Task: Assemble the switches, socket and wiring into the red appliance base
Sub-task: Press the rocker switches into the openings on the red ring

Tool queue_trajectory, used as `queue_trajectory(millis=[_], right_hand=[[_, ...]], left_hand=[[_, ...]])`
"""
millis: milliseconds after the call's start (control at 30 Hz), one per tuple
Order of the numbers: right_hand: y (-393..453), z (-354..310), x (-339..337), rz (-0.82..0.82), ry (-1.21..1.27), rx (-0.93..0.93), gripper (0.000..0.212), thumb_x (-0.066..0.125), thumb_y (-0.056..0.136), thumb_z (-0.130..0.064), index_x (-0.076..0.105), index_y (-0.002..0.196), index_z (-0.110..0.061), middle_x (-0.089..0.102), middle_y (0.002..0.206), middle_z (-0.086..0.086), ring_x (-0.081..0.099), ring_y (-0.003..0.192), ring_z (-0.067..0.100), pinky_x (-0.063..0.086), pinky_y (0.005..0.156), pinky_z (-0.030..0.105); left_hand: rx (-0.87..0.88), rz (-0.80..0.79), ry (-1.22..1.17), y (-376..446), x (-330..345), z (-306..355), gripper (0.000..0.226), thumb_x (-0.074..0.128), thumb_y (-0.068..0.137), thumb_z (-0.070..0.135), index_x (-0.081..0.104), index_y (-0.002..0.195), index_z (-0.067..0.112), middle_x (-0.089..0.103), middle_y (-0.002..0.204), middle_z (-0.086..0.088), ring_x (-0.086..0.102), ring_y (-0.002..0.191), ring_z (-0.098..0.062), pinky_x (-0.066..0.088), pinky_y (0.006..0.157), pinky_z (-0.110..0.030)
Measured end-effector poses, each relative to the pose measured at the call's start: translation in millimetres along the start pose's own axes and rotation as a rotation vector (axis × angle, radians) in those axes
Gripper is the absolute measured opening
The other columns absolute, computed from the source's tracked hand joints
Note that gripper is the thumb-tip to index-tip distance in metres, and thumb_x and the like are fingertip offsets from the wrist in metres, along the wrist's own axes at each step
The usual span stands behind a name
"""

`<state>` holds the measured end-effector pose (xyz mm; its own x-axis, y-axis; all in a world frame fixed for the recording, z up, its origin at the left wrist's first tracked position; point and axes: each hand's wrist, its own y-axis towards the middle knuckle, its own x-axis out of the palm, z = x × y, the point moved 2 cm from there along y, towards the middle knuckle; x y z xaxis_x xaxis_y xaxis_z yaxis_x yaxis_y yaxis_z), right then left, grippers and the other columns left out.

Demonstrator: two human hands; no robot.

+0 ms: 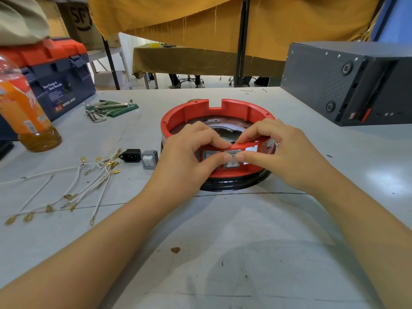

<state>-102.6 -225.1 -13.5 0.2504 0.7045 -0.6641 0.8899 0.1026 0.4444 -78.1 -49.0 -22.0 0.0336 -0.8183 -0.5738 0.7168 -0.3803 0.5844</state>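
Thumbs of both my hands press side by side on a grey rocker switch seated in the near wall of the red appliance base. My left hand curls its fingers over the red rim from above, fingertips hooked on the inner edge, thumb flat against the switch face. My right hand mirrors it, fingers bent over the rim, thumb tip meeting the left thumb on the switch. So each hand pinches the wall of the base between thumb and fingers. The base sits upright on a black ring in the middle of the grey table, open side up. Just right of my thumbs a rectangular cutout in the wall shows white.

Left of the base, apart from it, a second grey switch lies beside the black power socket, the two touching. Further left, white wires with brass terminals spread loose across the table. Behind them stand an orange drink bottle, a blue toolbox with a red lid, and hex keys on a green pouch. A dark grey machine sits at far right.
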Motion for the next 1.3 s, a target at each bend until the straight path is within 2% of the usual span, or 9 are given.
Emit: queue_trajectory(millis=[200, 300, 400, 567, 667, 800, 967, 1100, 1300], right_hand=[[-2.5, 1.9, -4.4, 0.001, -0.113, -0.020, 0.014, 0.069, 0.079, -0.034, 0.060, 0.088, -0.039, 0.057, 0.092, -0.023, 0.043, 0.098, 0.004, 0.034, 0.079, 0.009], [-2.9, 1.9, -1.4, 0.020, -0.115, -0.016, 0.016, 0.070, 0.079, -0.032, 0.059, 0.087, -0.039, 0.056, 0.092, -0.025, 0.042, 0.096, 0.002, 0.034, 0.075, 0.005], [-4.4, 0.2, 0.9, 0.054, -0.104, -0.034, 0.017, 0.070, 0.078, -0.030, 0.059, 0.088, -0.038, 0.054, 0.090, -0.027, 0.041, 0.095, -0.001, 0.033, 0.074, -0.002], [-7.0, -1.1, 1.4, 0.083, -0.117, -0.029, 0.021, 0.070, 0.079, -0.026, 0.058, 0.092, -0.036, 0.050, 0.089, -0.029, 0.043, 0.095, 0.003, 0.034, 0.075, -0.002], [-8.8, -0.8, 1.1, 0.097, -0.091, -0.006, 0.024, 0.072, 0.079, -0.021, 0.058, 0.093, -0.035, 0.049, 0.091, -0.029, 0.047, 0.095, 0.006, 0.033, 0.074, -0.006], [-9.4, 0.3, -2.7, 0.117, -0.110, -0.009, 0.027, 0.072, 0.079, -0.016, 0.058, 0.094, -0.034, 0.051, 0.093, -0.028, 0.048, 0.097, 0.007, 0.037, 0.079, 0.004], [-8.1, 2.3, -2.7, 0.120, -0.184, -0.032, 0.022, 0.072, 0.080, -0.012, 0.066, 0.098, -0.021, 0.058, 0.102, -0.010, 0.049, 0.103, 0.012, 0.037, 0.090, 0.022], [-7.9, 2.6, -3.5, 0.120, -0.192, -0.031, 0.017, 0.069, 0.082, -0.017, 0.068, 0.099, -0.020, 0.060, 0.100, -0.009, 0.050, 0.102, 0.010, 0.037, 0.088, 0.017], [-9.0, 0.6, -2.8, 0.080, -0.170, -0.037, 0.018, 0.065, 0.085, -0.022, 0.068, 0.103, -0.025, 0.060, 0.099, -0.015, 0.047, 0.102, 0.001, 0.035, 0.085, 0.003]], left_hand=[[0.022, -0.035, -0.014, 0.6, -14.7, -5.9, 0.016, 0.063, 0.086, 0.015, 0.071, 0.096, 0.025, 0.062, 0.101, 0.021, 0.055, 0.101, 0.003, 0.047, 0.080, -0.011], [-0.096, 0.123, -0.028, 6.5, -44.7, -23.9, 0.029, 0.055, 0.087, 0.001, 0.069, 0.091, 0.026, 0.062, 0.102, 0.020, 0.054, 0.101, 0.009, 0.045, 0.082, -0.006], [-0.286, 0.205, 0.167, 10.3, -69.3, -45.7, 0.041, 0.046, 0.079, -0.009, 0.063, 0.086, 0.027, 0.058, 0.095, 0.009, 0.051, 0.083, 0.013, 0.042, 0.065, -0.010], [-0.475, -0.215, 0.380, 6.0, -71.9, -71.4, 0.040, 0.053, 0.081, -0.006, 0.063, 0.103, 0.026, 0.060, 0.112, -0.002, 0.057, 0.096, -0.015, 0.044, 0.077, -0.025], [-0.471, -0.311, 0.418, 3.7, -68.0, -72.1, 0.039, 0.063, 0.080, 0.001, 0.064, 0.106, 0.030, 0.065, 0.103, 0.000, 0.059, 0.085, -0.014, 0.042, 0.063, -0.017], [-0.456, -0.260, 0.386, 5.0, -68.2, -72.3, 0.027, 0.071, 0.080, 0.014, 0.068, 0.102, 0.029, 0.067, 0.096, 0.003, 0.059, 0.080, -0.008, 0.041, 0.069, -0.019], [-0.467, -0.002, 0.121, 6.4, -77.4, -67.8, 0.014, 0.072, 0.080, 0.023, 0.071, 0.091, 0.031, 0.066, 0.075, 0.011, 0.060, 0.058, 0.005, 0.040, 0.042, -0.010], [-0.381, 0.157, -0.033, 9.7, -78.9, -56.6, 0.019, 0.073, 0.080, 0.027, 0.069, 0.096, 0.035, 0.068, 0.082, 0.014, 0.061, 0.068, 0.007, 0.043, 0.053, -0.009], [-0.309, 0.150, -0.291, 9.6, -75.8, -42.8, 0.020, 0.077, 0.072, 0.028, 0.069, 0.090, 0.030, 0.073, 0.085, 0.009, 0.069, 0.081, -0.007, 0.052, 0.066, -0.015]])
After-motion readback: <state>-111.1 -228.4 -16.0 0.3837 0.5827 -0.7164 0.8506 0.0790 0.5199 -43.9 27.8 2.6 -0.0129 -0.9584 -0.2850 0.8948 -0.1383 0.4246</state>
